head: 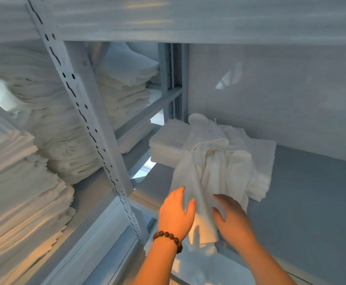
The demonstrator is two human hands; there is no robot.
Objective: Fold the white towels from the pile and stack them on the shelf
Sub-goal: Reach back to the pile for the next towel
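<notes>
Towel (pixel 207 177) lies crumpled on the shelf (pixel 303 202), long axis far-to-near, its near end between both hands. Left hand (pixel 176 212) and right hand (pixel 229 214) are spread, touching its edges, equally near.

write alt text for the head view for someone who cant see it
A left hand with a beaded bracelet and a right hand lay open fingers on a crumpled white towel that spills from a short stack of folded towels onto a grey shelf. To the left, beyond a slotted metal upright, taller stacks of folded linen fill other shelves.
</notes>
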